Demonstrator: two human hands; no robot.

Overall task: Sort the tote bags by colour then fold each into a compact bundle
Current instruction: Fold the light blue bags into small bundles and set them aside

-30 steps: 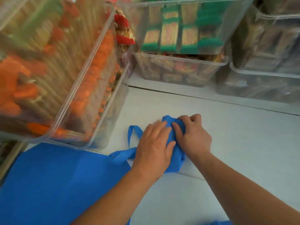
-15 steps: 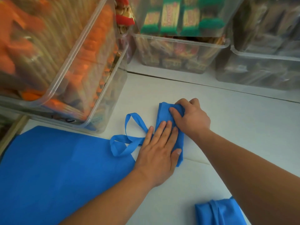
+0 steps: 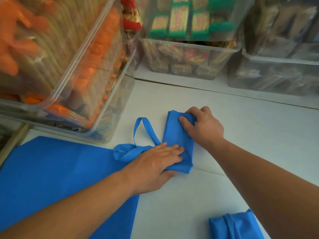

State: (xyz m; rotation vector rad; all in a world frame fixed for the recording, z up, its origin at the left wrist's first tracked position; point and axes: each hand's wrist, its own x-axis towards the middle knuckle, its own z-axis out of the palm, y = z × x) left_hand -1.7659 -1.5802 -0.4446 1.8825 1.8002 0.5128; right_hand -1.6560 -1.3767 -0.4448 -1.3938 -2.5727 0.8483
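A blue tote bag [image 3: 174, 133] lies on the white table, folded into a narrow strip, its two handles [image 3: 138, 135] looping out to the left. My left hand [image 3: 155, 163] presses flat on the strip's near end, fingers straight, thumb tucked under the near edge. My right hand [image 3: 202, 126] holds the far end, thumb on top and fingers curled round the fabric's right edge. A second blue tote [image 3: 51, 173] lies spread flat at the left, under my left forearm. A folded blue bundle [image 3: 233, 225] wrapped in its handle sits at the bottom right.
Clear plastic bins packed with wrapped snacks crowd the scene: a big one with orange packets [image 3: 69, 66] overhangs the table at the left, others [image 3: 188, 54] [image 3: 276, 69] line the back. The white table [image 3: 241, 128] has bare surface on the right.
My left hand has slid down and left along the strip to its near end. The right hand stays on the far end. The view has tipped down, bringing the folded bundle into sight.
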